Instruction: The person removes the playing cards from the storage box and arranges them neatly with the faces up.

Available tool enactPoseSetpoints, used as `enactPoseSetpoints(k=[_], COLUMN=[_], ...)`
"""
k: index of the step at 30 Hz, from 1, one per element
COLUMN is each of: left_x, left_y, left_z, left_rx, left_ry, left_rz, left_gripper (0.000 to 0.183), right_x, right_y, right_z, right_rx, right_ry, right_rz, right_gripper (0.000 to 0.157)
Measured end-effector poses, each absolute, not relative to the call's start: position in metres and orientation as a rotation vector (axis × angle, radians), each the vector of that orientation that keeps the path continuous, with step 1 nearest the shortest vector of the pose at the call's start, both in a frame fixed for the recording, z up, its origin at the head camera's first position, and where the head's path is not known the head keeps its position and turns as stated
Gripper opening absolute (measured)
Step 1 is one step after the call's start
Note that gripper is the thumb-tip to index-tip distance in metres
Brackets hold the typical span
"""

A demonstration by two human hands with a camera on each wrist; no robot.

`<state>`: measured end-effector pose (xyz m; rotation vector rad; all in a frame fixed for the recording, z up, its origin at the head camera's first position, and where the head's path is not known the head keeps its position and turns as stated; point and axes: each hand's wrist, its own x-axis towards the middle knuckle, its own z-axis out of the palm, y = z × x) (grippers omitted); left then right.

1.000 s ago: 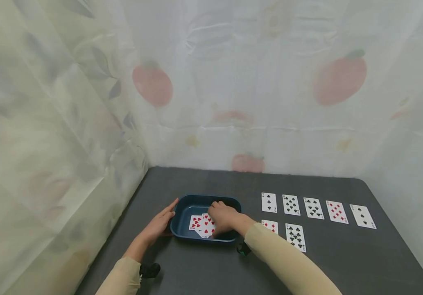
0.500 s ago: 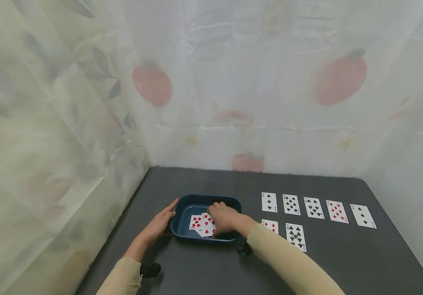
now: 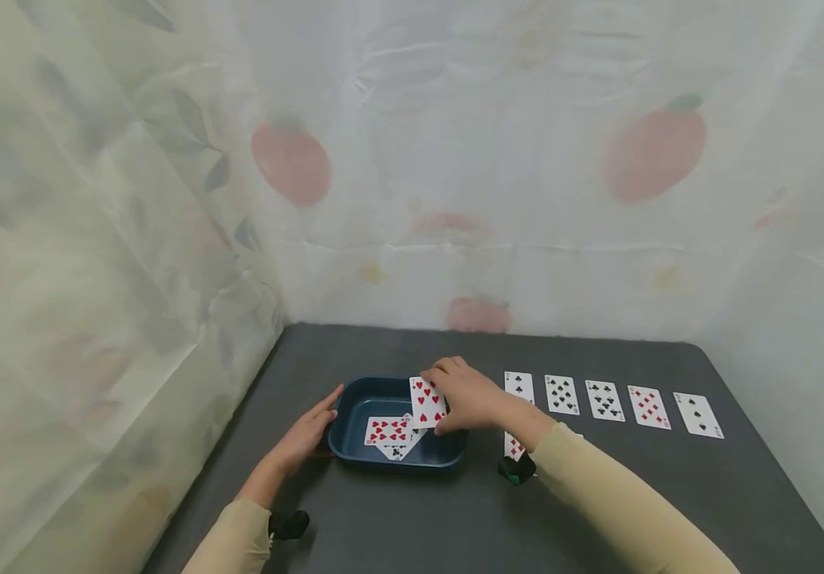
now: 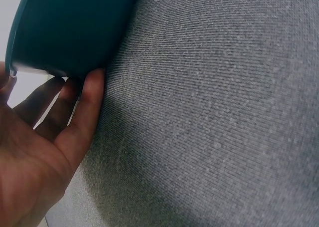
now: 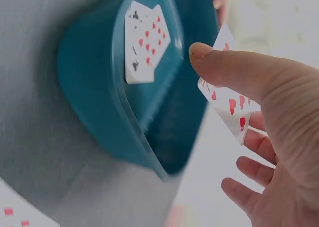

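1. The right hand [image 3: 469, 395] pinches a heart card [image 3: 424, 405] along its right side, thumb near its near right corner, fingertips towards its far edge.
2. That held card is above the right half of the blue tray [image 3: 360, 410]; the right wrist view shows it apart from the rim. Its long axis runs near to far, roughly crosswise to the tray's length.
3. The key relation: the card lies to the left of the right hand, over the tray, while the hand stands between it and the cards right of the tray. The right hand is the nearer one.
4. In the tray, left of the held card, a red heart card [image 3: 385, 433] lies lengthwise with the tray, partly over a black club card [image 3: 397, 453].
5. The left hand [image 3: 297, 442] is at the tray's left end, fingers fairly straight and touching its outer wall.
6. Right of the tray, a far row of five cards [image 3: 605, 401] lies face up on the table [image 3: 383, 526]. Nearer, beside the tray's right end, a diamond card [image 3: 512, 446] is partly hidden by the right arm.
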<state>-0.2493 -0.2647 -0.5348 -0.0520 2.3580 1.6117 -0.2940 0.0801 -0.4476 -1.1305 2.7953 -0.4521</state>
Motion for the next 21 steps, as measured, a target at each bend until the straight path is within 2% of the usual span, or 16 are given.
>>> enactPoseSetpoints(k=[9,21], left_x=[-0.251,-0.252], left_y=[-0.262,-0.259], left_z=[-0.536,-0.537], left_rx=[-0.041,-0.051], left_ry=[2.324,2.341], left_rz=[1.639,1.623], left_gripper=[0.055,0.054], right_x=[-0.29,-0.272], right_y=[0.134,0.231], right_z=[-0.44,-0.453], right_rx=[-0.988,-0.853], right_ry=[2.864,2.907], right_rz=[-0.469,-0.477], right_gripper=[0.092,0.091])
